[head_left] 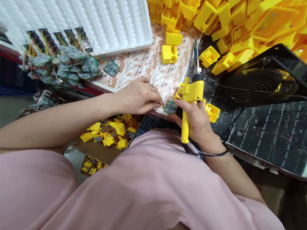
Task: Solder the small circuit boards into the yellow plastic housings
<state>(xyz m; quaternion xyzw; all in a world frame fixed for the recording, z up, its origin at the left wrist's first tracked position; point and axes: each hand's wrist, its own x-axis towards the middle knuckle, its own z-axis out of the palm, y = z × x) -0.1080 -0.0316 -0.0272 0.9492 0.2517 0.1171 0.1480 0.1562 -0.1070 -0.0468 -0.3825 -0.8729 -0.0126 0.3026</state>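
My left hand [140, 95], a ring on one finger, has its fingertips pinched on thin wires at the near table edge. Those wires lead to a small green circuit board [171, 107]. My right hand [196, 118] is closed around a yellow soldering iron [192, 92] with a trigger-shaped body, its metal tip pointing away from me. Thumb and index finger of that same hand reach the board's right side and seem to steady it. Just beyond my right fingers lies an open yellow plastic housing [212, 112].
Yellow housings [241, 21] are heaped at the back right, beside a black fan [260, 83]. Wired circuit boards [66, 66] pile up at the left against white foam [87, 22]. A loose board [111, 68] lies nearby. Below the edge, a box holds yellow parts [113, 131].
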